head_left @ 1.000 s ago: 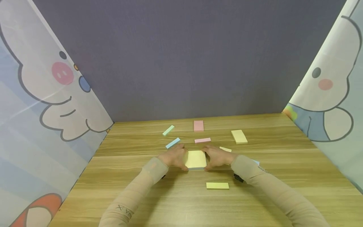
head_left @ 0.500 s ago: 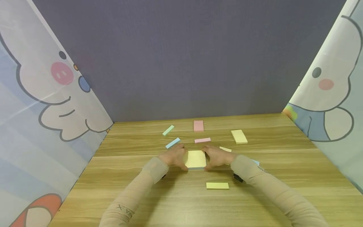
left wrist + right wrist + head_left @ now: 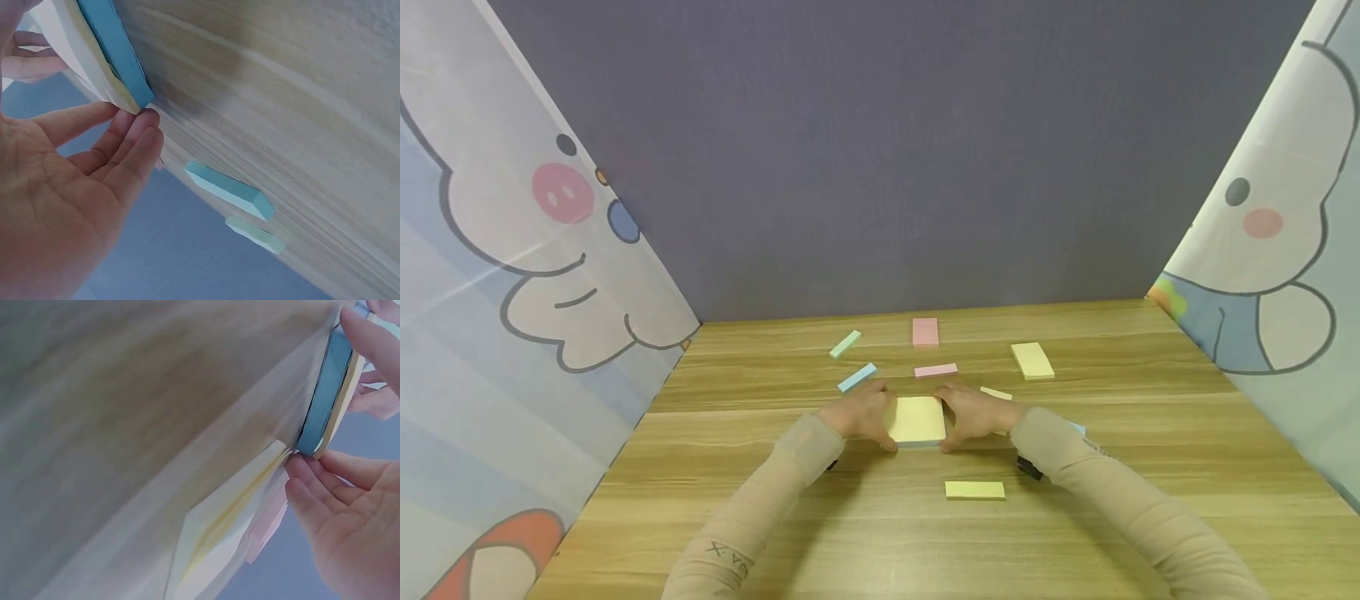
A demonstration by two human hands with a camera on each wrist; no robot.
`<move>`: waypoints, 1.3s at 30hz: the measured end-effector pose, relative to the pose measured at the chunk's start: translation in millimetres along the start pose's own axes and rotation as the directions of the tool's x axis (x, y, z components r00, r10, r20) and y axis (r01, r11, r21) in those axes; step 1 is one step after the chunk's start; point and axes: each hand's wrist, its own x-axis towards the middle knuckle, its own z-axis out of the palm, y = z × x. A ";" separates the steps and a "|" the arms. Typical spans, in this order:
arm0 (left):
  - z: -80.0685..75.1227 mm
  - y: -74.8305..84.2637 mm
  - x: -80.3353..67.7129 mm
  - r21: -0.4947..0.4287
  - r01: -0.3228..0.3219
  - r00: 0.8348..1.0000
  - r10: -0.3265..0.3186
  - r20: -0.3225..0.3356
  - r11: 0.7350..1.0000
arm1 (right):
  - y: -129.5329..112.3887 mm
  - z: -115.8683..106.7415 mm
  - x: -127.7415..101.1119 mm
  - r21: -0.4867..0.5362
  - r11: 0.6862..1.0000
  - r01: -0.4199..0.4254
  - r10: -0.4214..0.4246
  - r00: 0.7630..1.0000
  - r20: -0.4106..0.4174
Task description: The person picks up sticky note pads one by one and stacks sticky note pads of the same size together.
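Note:
A square yellow sticky note pad (image 3: 917,419) lies on top of a blue sticky note pad (image 3: 122,53), edges roughly lined up, in the middle of the wooden table. My left hand (image 3: 861,414) grips the stack's left side, thumb at the near corner and fingers at the far one. On the opposite side my right hand (image 3: 976,414) holds it the same way. Both wrist views show fingertips touching the stack's far corners, where the yellow layer meets the blue one.
Beyond the hands lie a green strip pad (image 3: 846,344), a blue strip pad (image 3: 857,377), a pink strip pad (image 3: 936,371), a pink pad (image 3: 925,332) and a yellow pad (image 3: 1032,361). A yellow strip pad (image 3: 974,491) lies nearer. The right arm partly covers a blue pad (image 3: 1078,428).

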 end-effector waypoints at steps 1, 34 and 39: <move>-0.2 -0.2 -0.4 -0.009 -0.002 1.000 0.002 0.002 1.000 | 0.3 -0.4 -0.5 0.008 1.000 0.006 -0.006 1.000 0.000; 18.3 73.9 -39.8 -0.109 -0.253 0.967 0.252 -0.023 0.961 | 6.9 8.5 -96.6 -0.015 0.984 0.176 -0.176 0.984 -0.016; 29.2 85.5 -39.2 -0.036 -0.287 0.958 0.287 -0.004 0.957 | 8.5 15.0 -101.7 0.005 0.981 0.195 -0.195 0.981 -0.010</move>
